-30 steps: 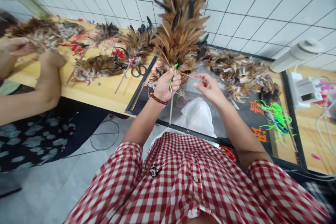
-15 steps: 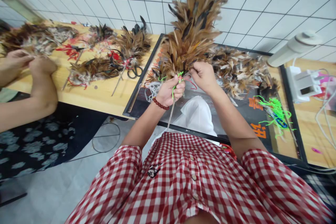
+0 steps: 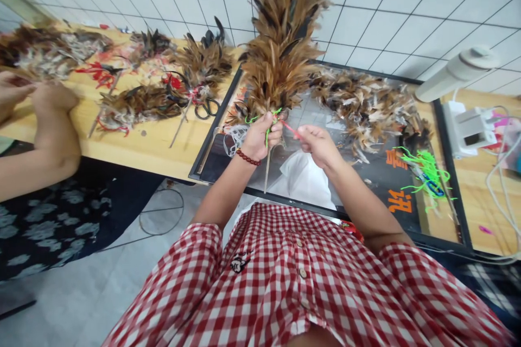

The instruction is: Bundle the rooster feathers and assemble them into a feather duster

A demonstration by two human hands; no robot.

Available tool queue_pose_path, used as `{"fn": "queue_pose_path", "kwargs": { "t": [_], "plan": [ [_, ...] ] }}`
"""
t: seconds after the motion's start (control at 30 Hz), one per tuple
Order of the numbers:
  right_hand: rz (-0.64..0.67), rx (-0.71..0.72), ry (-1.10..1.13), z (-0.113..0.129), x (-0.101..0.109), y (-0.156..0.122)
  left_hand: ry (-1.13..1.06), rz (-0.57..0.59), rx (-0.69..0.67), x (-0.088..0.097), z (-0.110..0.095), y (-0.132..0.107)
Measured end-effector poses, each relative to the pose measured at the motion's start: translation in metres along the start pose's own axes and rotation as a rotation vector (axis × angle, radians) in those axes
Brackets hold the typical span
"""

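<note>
A tall brown feather duster (image 3: pixel 280 43) stands upright in front of me on a thin stick (image 3: pixel 266 169). My left hand (image 3: pixel 262 135) is closed round the stick just under the feathers, with green string (image 3: pixel 268 129) trailing between its fingers. Right of it, my right hand (image 3: pixel 317 143) pinches a red string (image 3: pixel 290 128) that runs taut to the base of the feathers. Both hands hover over a black-framed glass panel (image 3: pixel 443 146) lying on the wooden table.
Loose feathers (image 3: pixel 366 105) lie heaped on the panel, beside green strings (image 3: pixel 427 173). Feather bundles (image 3: pixel 138 105) and scissors (image 3: pixel 207 109) rest on the wooden table (image 3: pixel 150 143). Another person's hands (image 3: pixel 36 103) work feathers at far left. A white device (image 3: pixel 468 130) sits right.
My right hand has come away from the base of the feathers to the right and down, drawing the red string taut. The duster has swung back upright.
</note>
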State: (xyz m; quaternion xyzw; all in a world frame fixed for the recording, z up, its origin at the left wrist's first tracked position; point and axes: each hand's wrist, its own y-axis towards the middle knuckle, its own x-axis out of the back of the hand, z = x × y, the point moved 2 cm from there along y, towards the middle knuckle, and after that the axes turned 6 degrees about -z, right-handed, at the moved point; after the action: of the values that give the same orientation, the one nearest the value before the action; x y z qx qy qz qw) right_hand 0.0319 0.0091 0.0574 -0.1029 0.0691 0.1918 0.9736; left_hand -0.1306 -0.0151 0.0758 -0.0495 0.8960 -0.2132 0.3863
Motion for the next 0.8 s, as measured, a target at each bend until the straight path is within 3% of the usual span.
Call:
{"fn": "queue_pose_path", "kwargs": {
  "t": [0.1, 0.23, 0.37, 0.43, 0.57, 0.67, 0.8],
  "plan": [
    [-0.124, 0.145, 0.067, 0.007, -0.001, 0.002, -0.011, -0.073, -0.030, 0.001, -0.002, -0.003],
    [-0.170, 0.109, 0.033, 0.002, -0.012, 0.008, 0.029, -0.165, -0.082, 0.002, 0.002, -0.005],
    [0.040, 0.009, -0.056, -0.017, -0.025, 0.009, 0.164, -0.207, -0.155, 0.005, 0.006, -0.006],
    [0.076, 0.023, -0.056, -0.023, -0.022, 0.007, 0.202, -0.170, -0.140, 0.004, 0.006, -0.008],
    [-0.139, 0.285, -0.044, -0.014, -0.008, -0.006, 0.188, -0.081, -0.057, -0.008, 0.006, -0.011],
    [-0.229, 0.491, -0.024, -0.003, -0.006, -0.014, 0.139, -0.043, 0.010, -0.020, 0.012, -0.010],
    [-0.275, 0.424, 0.094, -0.001, -0.009, -0.008, 0.063, -0.018, 0.049, -0.031, 0.020, -0.004]
  ]
}}
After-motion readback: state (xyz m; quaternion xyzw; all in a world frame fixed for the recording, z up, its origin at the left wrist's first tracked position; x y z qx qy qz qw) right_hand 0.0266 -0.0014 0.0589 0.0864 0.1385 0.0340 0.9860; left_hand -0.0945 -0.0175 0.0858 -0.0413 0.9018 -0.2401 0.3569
